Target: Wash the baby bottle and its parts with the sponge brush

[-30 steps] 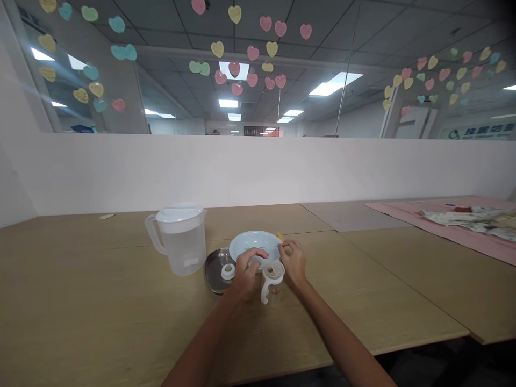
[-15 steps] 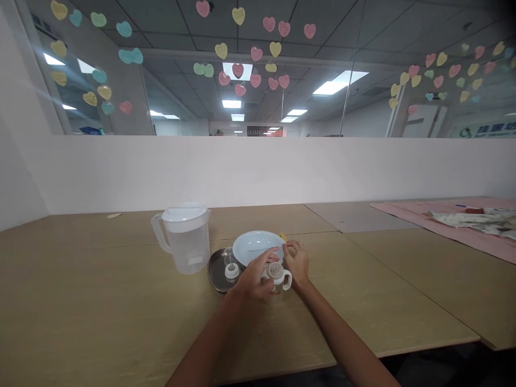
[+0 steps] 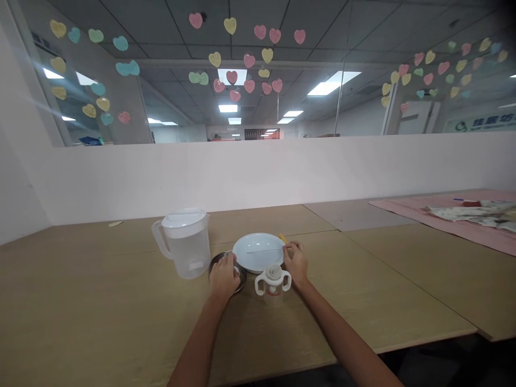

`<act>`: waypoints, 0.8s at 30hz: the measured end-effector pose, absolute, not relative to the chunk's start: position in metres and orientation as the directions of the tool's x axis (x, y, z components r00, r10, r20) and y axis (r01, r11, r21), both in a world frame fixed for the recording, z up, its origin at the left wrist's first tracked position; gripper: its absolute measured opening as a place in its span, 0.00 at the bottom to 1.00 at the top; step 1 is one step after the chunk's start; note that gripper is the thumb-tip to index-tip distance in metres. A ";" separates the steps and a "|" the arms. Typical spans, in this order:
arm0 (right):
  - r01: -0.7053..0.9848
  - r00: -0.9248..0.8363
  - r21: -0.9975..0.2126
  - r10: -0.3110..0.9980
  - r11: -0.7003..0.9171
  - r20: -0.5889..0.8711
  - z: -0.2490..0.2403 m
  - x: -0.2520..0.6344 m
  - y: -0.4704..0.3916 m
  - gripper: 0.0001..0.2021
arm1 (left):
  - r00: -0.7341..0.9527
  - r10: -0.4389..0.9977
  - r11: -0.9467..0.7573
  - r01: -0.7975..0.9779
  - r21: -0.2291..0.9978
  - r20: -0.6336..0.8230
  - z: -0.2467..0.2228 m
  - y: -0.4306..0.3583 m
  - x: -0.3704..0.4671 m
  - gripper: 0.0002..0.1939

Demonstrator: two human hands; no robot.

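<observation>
My left hand [image 3: 224, 275] is over the round metal tray [image 3: 241, 286], its fingers closed on something small that they mostly hide. Between the fingers of my right hand [image 3: 296, 262] is one end of a thin rod [image 3: 264, 251], which reaches leftward over the white bowl [image 3: 258, 267]. A clear cup [image 3: 273, 287] with two white handles and a white spiral top stands in front of the bowl, between my hands, touched by neither. Something yellow [image 3: 282, 237] shows at the bowl's right rim.
A clear pitcher [image 3: 189, 252] with a white lid stands left of the tray. At the far right, a pink cloth [image 3: 447, 223] bears patterned fabric [image 3: 471, 214]. A white wall [image 3: 258, 174] runs behind the table [image 3: 100, 312].
My left hand has moved left, from the two-handled cup to the metal tray, and its fingers have closed there. The cup is uncovered. My right hand stays by the bowl with the rod.
</observation>
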State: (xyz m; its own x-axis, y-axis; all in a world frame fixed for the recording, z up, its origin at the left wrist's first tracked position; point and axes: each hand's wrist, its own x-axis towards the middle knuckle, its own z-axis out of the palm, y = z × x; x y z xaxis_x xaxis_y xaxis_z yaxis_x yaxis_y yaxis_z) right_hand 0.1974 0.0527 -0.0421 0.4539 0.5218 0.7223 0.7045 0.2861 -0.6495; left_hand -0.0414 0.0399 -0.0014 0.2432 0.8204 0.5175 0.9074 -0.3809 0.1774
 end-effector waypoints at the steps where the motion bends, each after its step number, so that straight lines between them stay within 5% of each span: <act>1: 0.706 0.455 -0.649 0.520 0.284 0.723 -0.043 0.198 0.053 0.13 | 0.235 0.833 -0.360 0.918 0.167 0.501 -0.002 0.040 -0.040 0.16; 7: 0.693 0.463 -0.669 0.544 0.270 0.700 -0.043 0.199 0.054 0.14 | 0.060 0.847 -0.324 0.845 0.425 0.528 -0.003 0.043 -0.044 0.11; 13: 0.765 0.349 -0.548 0.497 0.338 0.794 -0.034 0.195 0.048 0.14 | -0.164 0.634 -0.566 0.568 0.598 0.756 0.013 0.031 -0.039 0.12; 19: 0.853 0.054 -0.269 0.438 0.448 0.897 -0.036 0.190 0.055 0.13 | 0.079 0.681 -0.706 0.338 0.623 0.728 0.029 0.040 -0.005 0.14; 24: 0.825 -0.065 -0.201 0.442 0.528 0.895 -0.029 0.191 0.054 0.18 | 0.219 0.696 -0.718 0.199 0.667 0.684 0.028 0.054 0.021 0.14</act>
State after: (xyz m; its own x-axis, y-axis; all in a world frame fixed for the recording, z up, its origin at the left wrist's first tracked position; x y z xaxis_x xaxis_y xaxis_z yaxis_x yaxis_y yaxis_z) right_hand 0.1913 0.0541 -0.0287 -0.0646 0.4418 0.8948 0.8253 0.5278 -0.2009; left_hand 0.0209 0.0544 0.0281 0.2191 0.6961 0.6837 0.1987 -0.7179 0.6672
